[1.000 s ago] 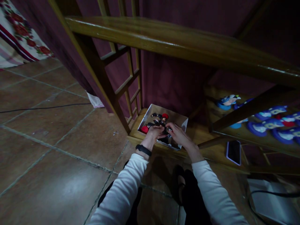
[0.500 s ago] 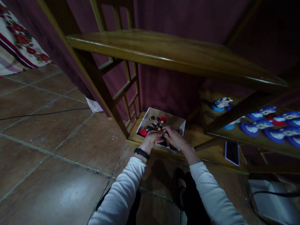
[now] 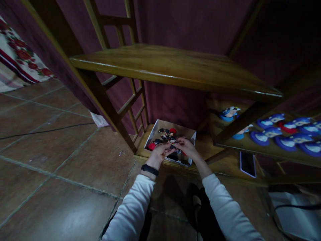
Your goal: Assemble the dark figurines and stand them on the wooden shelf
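A shallow white cardboard box [image 3: 193,137] stands on the low wooden shelf. Over it, both my hands meet at a small figurine [image 3: 172,136] with a red cap and a black body. My left hand [image 3: 162,151], with a black band at the wrist, has its fingers closed at the figurine's lower part. From the other side, my right hand [image 3: 187,146] pinches it with thumb and fingertips. Other small black and red figurine pieces [image 3: 156,142] lie in the box, partly hidden by my hands.
A wooden board [image 3: 175,67] spans above the box, beside a lattice side panel [image 3: 130,102]. To the right, several blue figurines [image 3: 267,135] stand on a higher shelf. A phone [image 3: 247,164] lies on the low shelf. A cable [image 3: 50,130] crosses the tiled floor.
The red-capped figurine now shows clearly between my hands, where my fingers hid what they handled before. My right hand has shifted slightly, and the view has tilted up a little.
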